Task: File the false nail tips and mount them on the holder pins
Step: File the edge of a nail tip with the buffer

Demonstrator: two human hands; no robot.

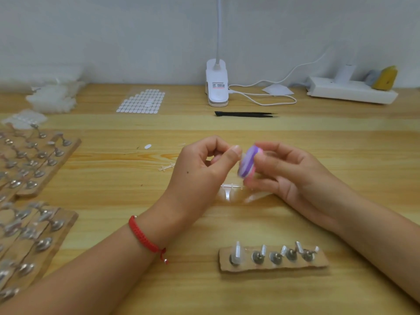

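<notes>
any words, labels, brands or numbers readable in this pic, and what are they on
No text in this picture can be read.
Label on the white clip lamp base: dark and red print, too small and blurred to read.
Power strip, purple filing block, cardboard holder strip: no print visible.

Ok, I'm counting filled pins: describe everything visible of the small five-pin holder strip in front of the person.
The holder strip is short and brown, cardboard by its look, lying flat on the wooden table in front of the person. Five metal pins on round bases stand in a row along it. The leftmost carries a translucent nail tip; the other four look bare. Neither left hand nor right hand touches it.
</notes>
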